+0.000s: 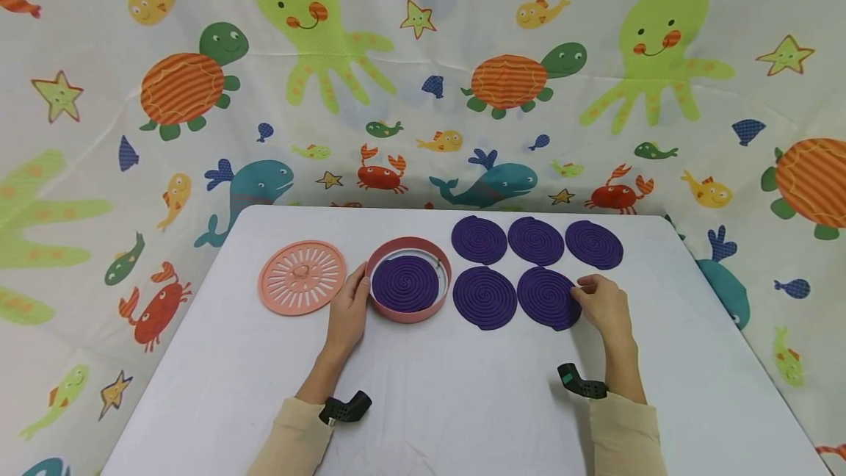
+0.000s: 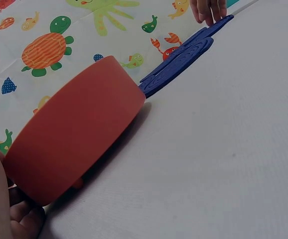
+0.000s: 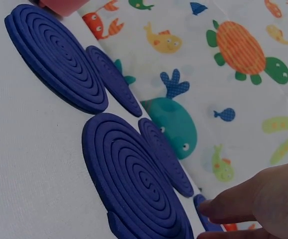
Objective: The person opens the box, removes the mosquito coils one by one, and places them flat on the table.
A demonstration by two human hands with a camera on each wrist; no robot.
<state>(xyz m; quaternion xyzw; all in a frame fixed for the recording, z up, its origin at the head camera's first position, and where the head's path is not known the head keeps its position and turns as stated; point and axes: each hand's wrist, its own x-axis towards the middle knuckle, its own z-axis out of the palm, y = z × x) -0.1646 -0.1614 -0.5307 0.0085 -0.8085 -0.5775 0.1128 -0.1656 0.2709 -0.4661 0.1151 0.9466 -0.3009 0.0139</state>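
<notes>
My left hand (image 1: 350, 311) grips the side of a round pink mosquito coil holder (image 1: 411, 316), its fingers around the wall. Inside the holder lies a purple mosquito coil (image 1: 405, 283); a pale inner ring shows behind it. My right hand (image 1: 604, 305) is at the right edge of the front right mosquito coil (image 1: 547, 298), fingertips at its rim with a gap between two of them in the right wrist view. The left wrist view shows the holder's outer wall (image 2: 79, 134) close up. The front left mosquito coil (image 1: 485, 298) lies between the holder and that coil.
Several more purple coils (image 1: 479, 239) form a row at the back right. Left of the holder lies a pink slotted lid (image 1: 302, 278). All rest on a white table (image 1: 449, 402), with a sea-animal curtain (image 1: 410, 94) behind.
</notes>
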